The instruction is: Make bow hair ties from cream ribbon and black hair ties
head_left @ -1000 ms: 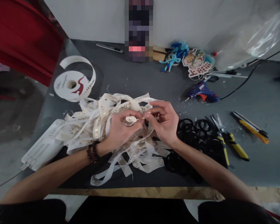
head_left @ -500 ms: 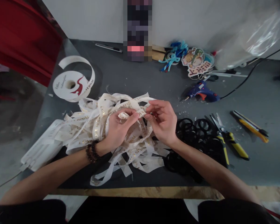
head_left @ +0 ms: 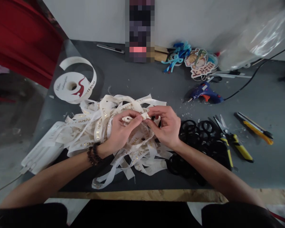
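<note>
My left hand [head_left: 120,130] and my right hand [head_left: 165,124] meet over a heap of cream ribbon strips [head_left: 92,129] printed with gold letters. Both pinch one short ribbon piece [head_left: 135,117] between thumb and fingers, folded into a small loop between them. A beaded bracelet [head_left: 93,154] sits on my left wrist. Black rings [head_left: 197,129] lie just right of my right hand.
A ribbon spool [head_left: 72,86] stands at the back left. A blue glue gun [head_left: 205,93] with its cord, scissors with yellow handles [head_left: 230,139], a yellow cutter [head_left: 255,128], blue ribbon bows [head_left: 178,55], a sticker and a clear plastic bag [head_left: 254,38] lie to the right. The table's wooden edge [head_left: 142,194] runs near me.
The round ribbon coil held by my left hand has become a flatter folded piece, and my right hand's fingers have shifted slightly down and left onto it.
</note>
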Demonstrator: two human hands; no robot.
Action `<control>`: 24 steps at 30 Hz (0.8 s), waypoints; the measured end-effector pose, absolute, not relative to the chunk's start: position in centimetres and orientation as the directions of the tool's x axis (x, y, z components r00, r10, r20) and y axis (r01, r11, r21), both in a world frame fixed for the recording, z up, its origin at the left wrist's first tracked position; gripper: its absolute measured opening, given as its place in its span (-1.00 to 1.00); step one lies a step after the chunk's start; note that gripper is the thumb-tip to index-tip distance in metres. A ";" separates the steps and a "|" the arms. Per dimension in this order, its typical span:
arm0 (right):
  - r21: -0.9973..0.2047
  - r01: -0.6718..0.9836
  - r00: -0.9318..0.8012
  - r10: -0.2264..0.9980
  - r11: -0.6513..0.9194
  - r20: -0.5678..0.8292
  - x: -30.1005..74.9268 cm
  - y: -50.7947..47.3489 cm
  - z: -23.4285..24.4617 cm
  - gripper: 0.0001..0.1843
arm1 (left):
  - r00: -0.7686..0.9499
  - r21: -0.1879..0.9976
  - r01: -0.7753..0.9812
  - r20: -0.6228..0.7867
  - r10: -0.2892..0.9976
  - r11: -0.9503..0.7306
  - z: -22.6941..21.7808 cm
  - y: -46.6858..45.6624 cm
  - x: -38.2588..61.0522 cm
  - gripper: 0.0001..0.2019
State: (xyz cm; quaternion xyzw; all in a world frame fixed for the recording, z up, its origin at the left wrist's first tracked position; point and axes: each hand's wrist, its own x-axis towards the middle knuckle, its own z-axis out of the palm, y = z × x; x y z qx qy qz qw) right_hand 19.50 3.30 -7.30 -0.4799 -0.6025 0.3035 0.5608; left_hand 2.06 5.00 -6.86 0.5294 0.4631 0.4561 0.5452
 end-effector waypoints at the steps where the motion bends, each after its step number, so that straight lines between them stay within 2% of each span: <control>1: -0.920 0.219 0.090 0.932 0.325 0.350 19.5 3.3 -7.2 -0.63 | 0.149 1.000 -0.020 -0.017 0.989 0.020 -6.9 5.0 2.0 -0.78; 5: -0.955 0.148 0.081 0.960 0.255 0.269 19.6 3.5 -7.0 -0.66 | 0.148 0.999 -0.038 0.014 0.989 -0.009 -6.7 5.1 1.9 -0.80; 11: -0.948 0.168 0.076 0.955 0.270 0.285 19.7 3.5 -7.2 -0.71 | 0.185 1.000 0.028 -0.012 0.983 0.007 -6.3 5.0 1.8 -0.76; 16: -0.958 0.145 0.076 0.963 0.247 0.260 19.8 3.6 -7.4 -0.74 | 0.189 0.997 -0.030 -0.064 0.980 0.071 -6.4 4.9 1.9 -0.74; 20: -0.959 0.161 0.059 0.967 0.235 0.247 19.9 3.6 -7.6 -0.72 | 0.173 0.997 -0.040 -0.054 0.983 0.062 -6.4 4.9 2.0 -0.74; 24: -0.951 0.147 0.066 0.956 0.273 0.285 20.0 3.7 -7.8 -0.68 | 0.195 0.993 -0.077 -0.070 0.978 0.086 -6.4 4.8 2.0 -0.75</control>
